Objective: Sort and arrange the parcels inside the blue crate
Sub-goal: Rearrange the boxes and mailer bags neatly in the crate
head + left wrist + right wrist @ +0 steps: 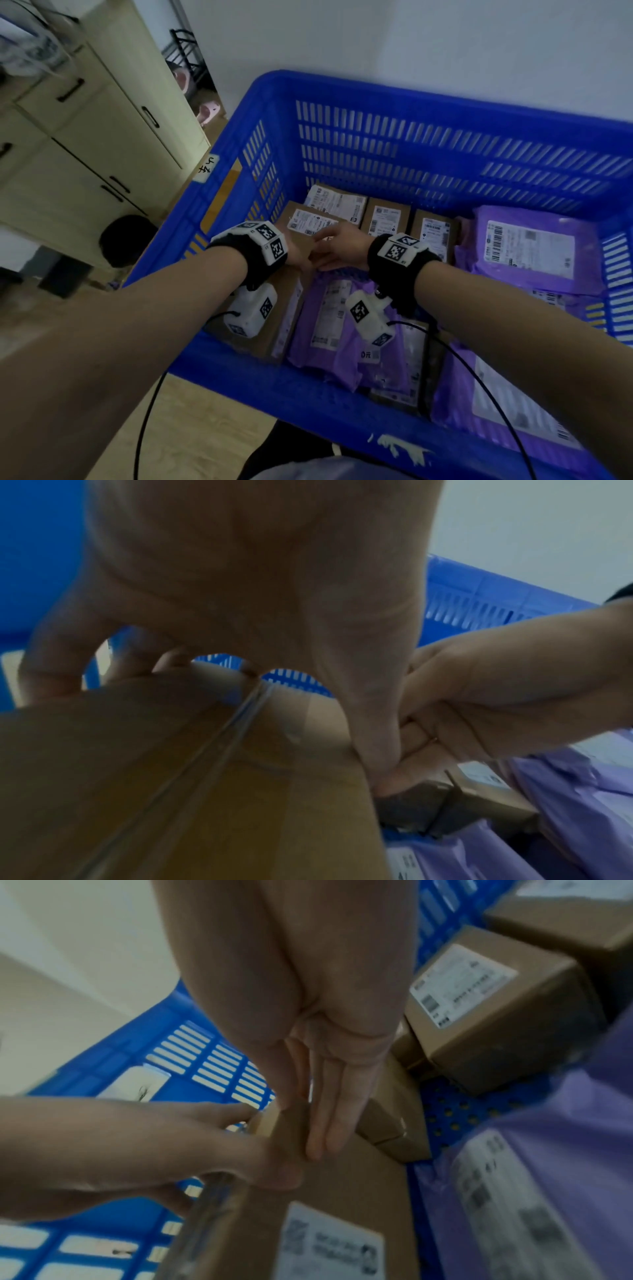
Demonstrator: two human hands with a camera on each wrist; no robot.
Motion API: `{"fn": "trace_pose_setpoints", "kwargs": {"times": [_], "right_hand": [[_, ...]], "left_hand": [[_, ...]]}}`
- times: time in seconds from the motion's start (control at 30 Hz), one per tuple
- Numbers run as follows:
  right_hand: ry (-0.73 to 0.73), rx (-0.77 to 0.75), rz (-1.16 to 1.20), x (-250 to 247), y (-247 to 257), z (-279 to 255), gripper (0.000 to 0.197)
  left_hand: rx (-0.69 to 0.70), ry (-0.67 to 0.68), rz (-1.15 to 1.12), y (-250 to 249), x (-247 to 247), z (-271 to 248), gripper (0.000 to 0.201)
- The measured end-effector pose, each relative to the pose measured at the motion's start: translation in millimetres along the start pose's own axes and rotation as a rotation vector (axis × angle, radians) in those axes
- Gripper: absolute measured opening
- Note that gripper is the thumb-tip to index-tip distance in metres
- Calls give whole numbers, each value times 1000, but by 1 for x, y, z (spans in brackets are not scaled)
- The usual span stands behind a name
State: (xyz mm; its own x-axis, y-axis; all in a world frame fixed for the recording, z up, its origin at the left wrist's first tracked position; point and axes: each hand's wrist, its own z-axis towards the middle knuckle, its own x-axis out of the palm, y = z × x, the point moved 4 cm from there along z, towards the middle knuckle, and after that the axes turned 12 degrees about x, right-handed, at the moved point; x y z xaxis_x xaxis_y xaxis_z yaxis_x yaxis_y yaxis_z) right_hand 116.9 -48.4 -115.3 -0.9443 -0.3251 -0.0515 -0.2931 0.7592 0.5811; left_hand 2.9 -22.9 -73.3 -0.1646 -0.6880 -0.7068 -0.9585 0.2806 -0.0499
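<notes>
Nearest, along the front wall of the blue crate (239,377): purple poly mailers (329,329) lying flat and overlapping, soft and slick by the look, likely to sag and slide if lifted by a corner, so better taken flat across the middle or pinched at a sealed edge. Just left of them, a long cardboard box (274,318) sealed with clear tape, partly under the left wrist camera. Gripped at its far end by the left hand (246,593), fingers hooked over the far edge and thumb pressed down along the right side, so closed round the box. Right hand (329,1096) meeting it from the other side, fingers straight and together, laid flat against the box's end beside the left thumb; pressing rather than clasping. Judged stiff and fairly light, with the taped faces slippery, hence corners and bare cardboard edges the safer hold. Further in, a row of small brown boxes (387,216) with white shipping labels, set side by side against the slotted back wall. Far right, one large purple mailer (527,250) leaning up against the corner. Beyond the crate, cream cabinets (102,137) and wood floor.
</notes>
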Motion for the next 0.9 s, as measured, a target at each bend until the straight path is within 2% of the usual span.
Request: {"fn": "trace_pose_setpoints", "kwargs": {"times": [0.03,0.17,0.27,0.37,0.53,0.73,0.83,0.9], "right_hand": [[7,-5,-39,-1,1,2,39],[-36,-10,-157,-11,0,3,44],[-65,24,-178,-20,-4,3,52],[-96,82,-278,-27,-10,5,47],[-89,141,-490,-30,-20,4,46],[-73,86,-386,-38,-13,-5,40],[-12,43,-164,-45,-7,-17,41],[27,11,27,-49,-4,-28,35]], "left_hand": [[-6,2,-3,1,-1,0,93],[-36,2,10,6,-9,-1,105],[-41,-7,22,5,-18,-4,100],[-21,-33,26,0,-34,-13,97],[-30,-30,89,1,-51,-14,107],[39,-155,-1,0,-77,-30,106],[103,-229,-116,1,-94,-36,108],[138,-277,-269,2,-101,-38,109]]}}
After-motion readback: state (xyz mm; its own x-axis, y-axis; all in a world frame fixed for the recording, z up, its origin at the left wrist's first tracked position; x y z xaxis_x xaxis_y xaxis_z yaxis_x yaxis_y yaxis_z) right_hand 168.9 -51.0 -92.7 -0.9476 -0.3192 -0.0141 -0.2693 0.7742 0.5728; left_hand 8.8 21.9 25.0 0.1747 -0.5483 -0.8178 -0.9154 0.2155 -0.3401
